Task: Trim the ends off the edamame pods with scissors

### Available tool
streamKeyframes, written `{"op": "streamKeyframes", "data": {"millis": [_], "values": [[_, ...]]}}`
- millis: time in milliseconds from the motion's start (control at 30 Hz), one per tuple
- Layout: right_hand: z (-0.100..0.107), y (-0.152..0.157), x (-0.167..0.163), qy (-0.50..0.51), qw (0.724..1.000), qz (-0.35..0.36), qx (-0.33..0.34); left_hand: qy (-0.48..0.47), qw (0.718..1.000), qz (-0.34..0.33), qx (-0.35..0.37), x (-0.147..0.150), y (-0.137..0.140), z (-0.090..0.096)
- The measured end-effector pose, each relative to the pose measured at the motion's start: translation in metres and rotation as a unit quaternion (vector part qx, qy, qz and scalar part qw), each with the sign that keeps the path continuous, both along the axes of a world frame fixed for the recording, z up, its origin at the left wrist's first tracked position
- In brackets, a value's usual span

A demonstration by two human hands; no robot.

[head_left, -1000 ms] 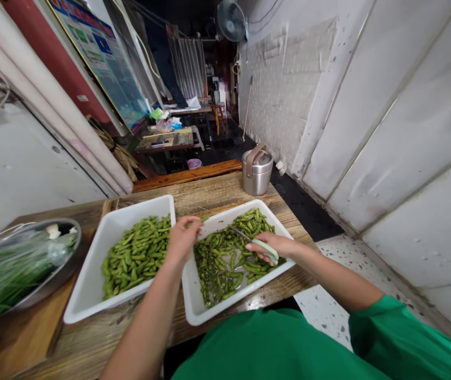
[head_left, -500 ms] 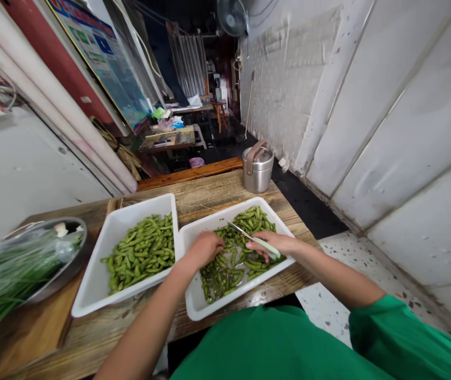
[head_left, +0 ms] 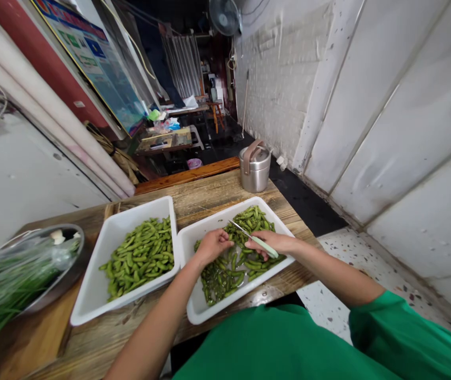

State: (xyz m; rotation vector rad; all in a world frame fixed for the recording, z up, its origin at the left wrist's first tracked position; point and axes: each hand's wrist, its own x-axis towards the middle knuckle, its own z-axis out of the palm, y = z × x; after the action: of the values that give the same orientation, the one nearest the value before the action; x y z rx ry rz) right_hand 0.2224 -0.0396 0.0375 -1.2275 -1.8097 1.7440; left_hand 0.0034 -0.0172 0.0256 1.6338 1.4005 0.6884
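Observation:
Two white trays stand side by side on a wooden table [head_left: 209,192]. The left tray [head_left: 102,295] holds a heap of green edamame pods [head_left: 140,254]. The right tray [head_left: 199,311] holds darker, wet-looking pods [head_left: 225,272]. My left hand [head_left: 213,245] is over the right tray with fingers closed on a pod. My right hand [head_left: 272,241] holds scissors with a pale green handle [head_left: 262,244], blades pointing up-left toward my left hand.
A steel bowl [head_left: 67,274] with bagged green stalks sits at the left. A lidded steel canister [head_left: 254,166] stands at the table's far edge. White tiled wall on the right; speckled floor below it. Furniture and a fan lie down the passage.
My left hand went from the gap between the trays into the right tray and picked up a pod. It now sits close to the scissor blades. My right hand barely moved.

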Motion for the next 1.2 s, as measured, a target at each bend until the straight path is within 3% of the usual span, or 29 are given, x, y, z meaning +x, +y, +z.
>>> {"op": "streamKeyframes", "data": {"millis": [100,200,500,700,833,1067,1200], "values": [[0.001,-0.001,-0.001,-0.009,1.0,0.012,-0.007,-0.098,0.993,0.047,-0.055,0.002,-0.002,0.007],[0.003,-0.001,-0.001,-0.018,1.0,0.026,0.0,-0.143,0.985,0.046,-0.084,0.004,-0.004,0.013],[0.004,-0.002,0.002,-0.026,0.998,0.031,0.055,-0.126,0.985,0.043,-0.112,0.002,-0.004,0.013],[0.0,-0.002,0.001,-0.03,0.999,0.015,-0.001,-0.132,0.98,0.041,-0.143,0.0,-0.005,0.013],[0.0,-0.001,0.001,-0.028,1.0,0.007,-0.013,-0.162,0.975,0.077,-0.131,0.0,-0.003,0.014],[0.011,-0.004,-0.004,0.016,0.999,-0.008,-0.051,-0.343,0.915,0.131,-0.166,0.0,0.001,0.016],[0.015,-0.006,-0.005,0.014,0.998,0.008,-0.053,-0.371,0.899,0.122,-0.198,-0.001,0.001,0.022]]}}
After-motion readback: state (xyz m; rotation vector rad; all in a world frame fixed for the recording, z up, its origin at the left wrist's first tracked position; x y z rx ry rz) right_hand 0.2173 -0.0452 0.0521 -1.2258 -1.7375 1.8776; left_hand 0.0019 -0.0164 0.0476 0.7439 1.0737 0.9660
